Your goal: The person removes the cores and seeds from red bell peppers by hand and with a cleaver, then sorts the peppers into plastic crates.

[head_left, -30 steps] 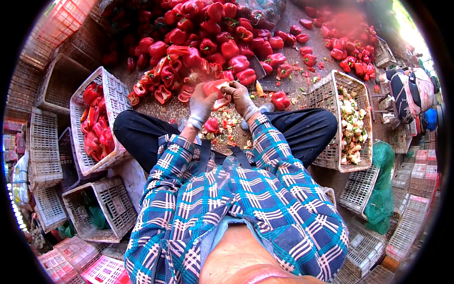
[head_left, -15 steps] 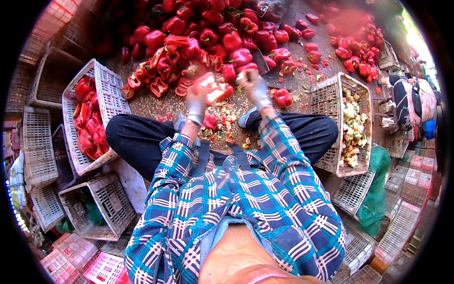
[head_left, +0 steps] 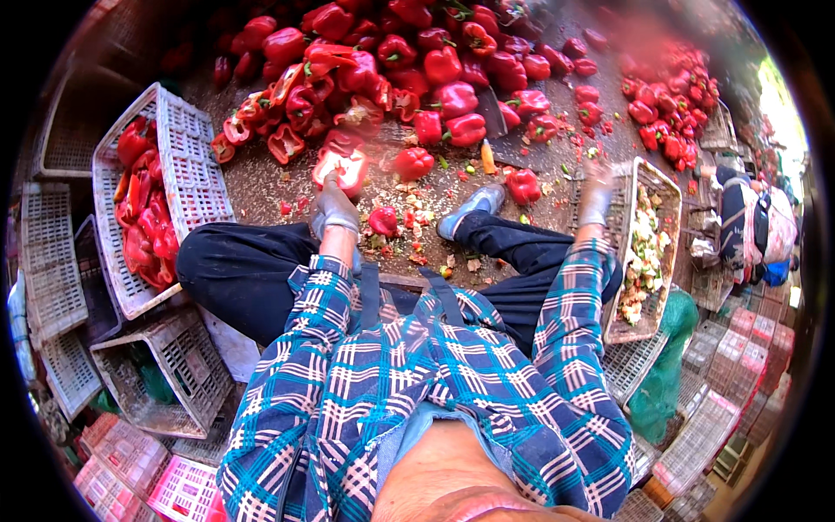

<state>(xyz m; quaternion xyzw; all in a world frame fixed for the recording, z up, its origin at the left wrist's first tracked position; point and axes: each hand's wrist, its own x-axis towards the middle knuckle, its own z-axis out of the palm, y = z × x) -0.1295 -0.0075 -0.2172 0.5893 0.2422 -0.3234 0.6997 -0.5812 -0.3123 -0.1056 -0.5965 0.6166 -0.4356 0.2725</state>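
My left hand (head_left: 335,209), in a pale glove, grips a cut red bell pepper (head_left: 350,170) with its pale inside showing. My right hand (head_left: 596,193), also gloved, is over at the near left side of the crate of pepper cores (head_left: 619,252); its fingers are smeared by motion, so what they hold, if anything, does not show. A knife (head_left: 488,158) with a yellow-orange handle lies on the ground ahead, its dark blade toward the pepper heap. Just in front of me a small red pepper (head_left: 383,221) lies among scattered seeds, and another whole pepper (head_left: 413,163) is beyond.
A large heap of red peppers (head_left: 452,99) spreads ahead, with opened ones (head_left: 285,143) at its left. On my left a white crate (head_left: 196,165) holds red pepper pieces. More peppers (head_left: 670,104) lie far right. Stacked crates (head_left: 187,370) and green netting (head_left: 659,383) surround me.
My right hand has swung right, from beside the knife to the crate of cores, uncovering the yellow-orange handle. My left hand, still with the cut pepper, has drawn slightly left and nearer.
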